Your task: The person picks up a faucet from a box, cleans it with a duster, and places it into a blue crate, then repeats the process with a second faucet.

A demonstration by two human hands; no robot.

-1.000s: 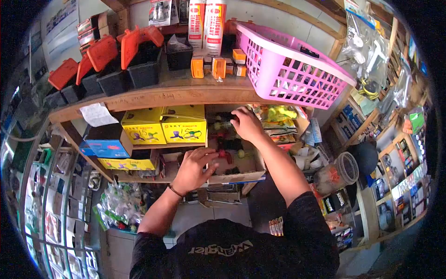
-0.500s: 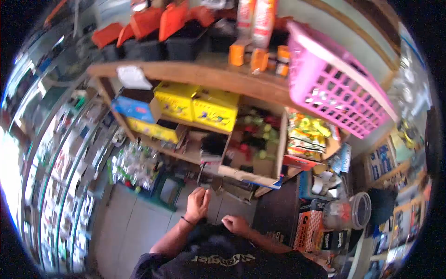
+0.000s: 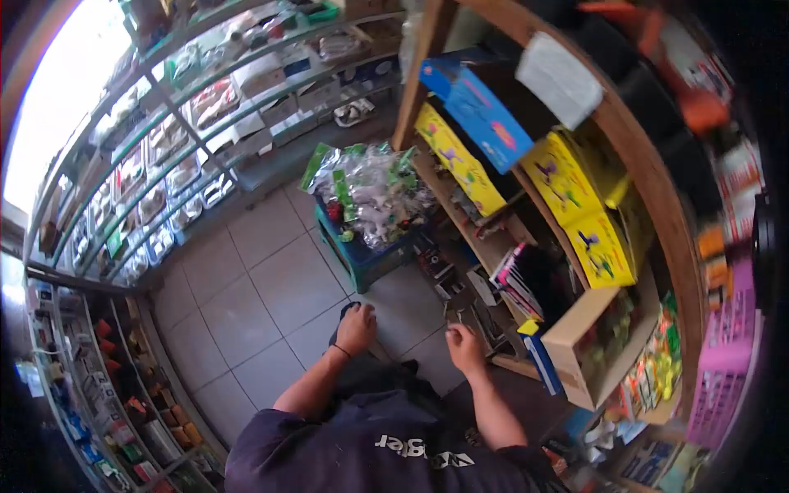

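My left hand (image 3: 356, 330), with a thin dark band at the wrist, hangs over the tiled floor with its fingers curled and nothing visible in them. To its right, my right hand (image 3: 466, 348) is held in the air near the wooden shelf, fingers also curled in, with nothing seen in it. Neither hand appears to touch anything. Beyond them stands a green stool (image 3: 359, 275) heaped with clear plastic packets (image 3: 382, 197) with green labels.
On the wooden shelf (image 3: 649, 131) to the right are yellow boxes (image 3: 604, 246), a blue box (image 3: 489, 119) and an open cardboard box (image 3: 571, 329). A pink basket (image 3: 723, 370) sits at the far right. Glass-fronted racks (image 3: 197, 123) of goods line the left, beside floor tiles (image 3: 271, 287).
My view has swung left, so the shelf has shifted right and the stool and racks show more fully. My hands have moved farther apart, the right one reaching further forward.
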